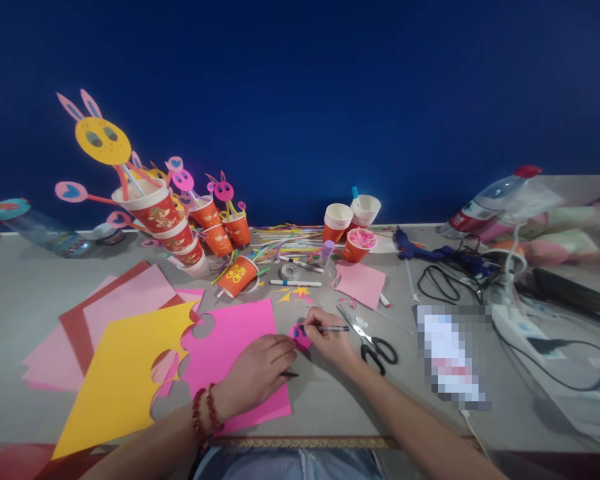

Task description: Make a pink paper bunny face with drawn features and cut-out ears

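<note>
My right hand grips a pen with its tip over a small pink paper disc that bears dark blue marks. From the left, my left hand holds the disc's edge with its fingertips. A thin dark tip, perhaps a pen cap, juts out from under those fingers. Beneath this hand lies a bright pink sheet with round bites cut from its left edge. Scissors with black handles rest to the right of my right hand, blades partly apart.
A cut yellow sheet overlaps pink and red papers at left. Behind stand stacked red paper cups with paper rabbit figures. Markers, a glue stick and straws lie mid-table. A phone, cables and a tilted bottle occupy the right.
</note>
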Demonstrator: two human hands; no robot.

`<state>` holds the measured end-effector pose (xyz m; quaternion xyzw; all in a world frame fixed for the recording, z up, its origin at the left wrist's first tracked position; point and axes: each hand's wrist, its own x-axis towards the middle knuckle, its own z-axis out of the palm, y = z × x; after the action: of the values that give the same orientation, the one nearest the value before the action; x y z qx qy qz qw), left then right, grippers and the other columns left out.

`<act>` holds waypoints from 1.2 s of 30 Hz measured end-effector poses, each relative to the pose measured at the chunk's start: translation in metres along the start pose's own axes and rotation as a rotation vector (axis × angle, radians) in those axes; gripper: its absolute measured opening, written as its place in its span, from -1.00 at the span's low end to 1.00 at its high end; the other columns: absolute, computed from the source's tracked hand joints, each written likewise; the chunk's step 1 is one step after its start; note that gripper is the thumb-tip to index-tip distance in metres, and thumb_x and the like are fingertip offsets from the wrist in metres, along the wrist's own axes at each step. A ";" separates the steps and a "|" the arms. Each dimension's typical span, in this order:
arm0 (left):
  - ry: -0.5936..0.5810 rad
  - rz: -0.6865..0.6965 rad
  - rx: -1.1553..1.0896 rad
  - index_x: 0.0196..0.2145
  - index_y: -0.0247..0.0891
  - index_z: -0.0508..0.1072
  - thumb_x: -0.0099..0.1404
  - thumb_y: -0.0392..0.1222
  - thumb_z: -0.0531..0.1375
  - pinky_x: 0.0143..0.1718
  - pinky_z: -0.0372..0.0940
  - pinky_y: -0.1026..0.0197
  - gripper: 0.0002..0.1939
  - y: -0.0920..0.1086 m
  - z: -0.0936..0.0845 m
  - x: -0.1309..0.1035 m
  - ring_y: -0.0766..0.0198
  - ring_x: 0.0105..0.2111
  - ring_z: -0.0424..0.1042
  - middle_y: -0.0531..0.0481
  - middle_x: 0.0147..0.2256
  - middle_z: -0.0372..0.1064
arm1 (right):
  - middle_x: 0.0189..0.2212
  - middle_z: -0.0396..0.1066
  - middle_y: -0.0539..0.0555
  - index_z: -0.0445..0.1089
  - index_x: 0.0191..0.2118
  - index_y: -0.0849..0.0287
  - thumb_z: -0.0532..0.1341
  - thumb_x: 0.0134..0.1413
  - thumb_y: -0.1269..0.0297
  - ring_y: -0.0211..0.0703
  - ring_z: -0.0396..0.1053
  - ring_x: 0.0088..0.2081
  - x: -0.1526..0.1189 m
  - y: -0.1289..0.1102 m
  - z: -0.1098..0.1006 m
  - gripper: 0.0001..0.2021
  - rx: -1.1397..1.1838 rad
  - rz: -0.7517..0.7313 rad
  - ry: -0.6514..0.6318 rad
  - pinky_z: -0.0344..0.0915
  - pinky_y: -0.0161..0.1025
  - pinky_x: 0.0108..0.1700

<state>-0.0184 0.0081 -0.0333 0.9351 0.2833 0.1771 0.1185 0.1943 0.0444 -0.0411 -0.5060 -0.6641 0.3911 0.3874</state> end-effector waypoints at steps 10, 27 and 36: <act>-0.007 -0.003 0.010 0.08 -0.28 0.38 0.45 -0.21 0.12 0.15 0.34 0.01 -0.72 0.000 0.000 -0.001 0.12 0.10 0.41 -0.18 0.06 0.46 | -0.59 0.27 -0.06 0.24 -0.54 0.11 0.10 -0.03 0.40 -0.21 0.22 -0.51 0.000 0.001 0.000 -0.87 0.019 -0.017 0.014 0.10 -0.27 -0.44; 0.007 0.008 0.025 0.07 -0.31 0.39 0.46 -0.19 0.11 0.15 0.34 0.03 -0.72 0.001 -0.001 0.000 0.12 0.08 0.42 -0.18 0.03 0.48 | -0.63 0.22 -0.07 0.20 -0.55 0.10 0.10 -0.04 0.41 -0.22 0.16 -0.55 -0.002 0.007 0.001 -0.86 0.000 -0.008 0.047 0.04 -0.26 -0.48; 0.005 0.000 0.023 0.07 -0.30 0.39 0.44 -0.20 0.15 0.15 0.34 0.04 -0.72 0.000 0.000 -0.001 0.14 0.09 0.42 -0.16 0.05 0.47 | -0.62 0.23 -0.08 0.20 -0.56 0.10 0.09 -0.04 0.39 -0.24 0.16 -0.54 -0.002 0.006 0.001 -0.86 0.004 -0.017 0.034 0.04 -0.27 -0.47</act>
<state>-0.0190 0.0078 -0.0335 0.9359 0.2858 0.1759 0.1070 0.1954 0.0437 -0.0472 -0.5062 -0.6608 0.3804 0.4030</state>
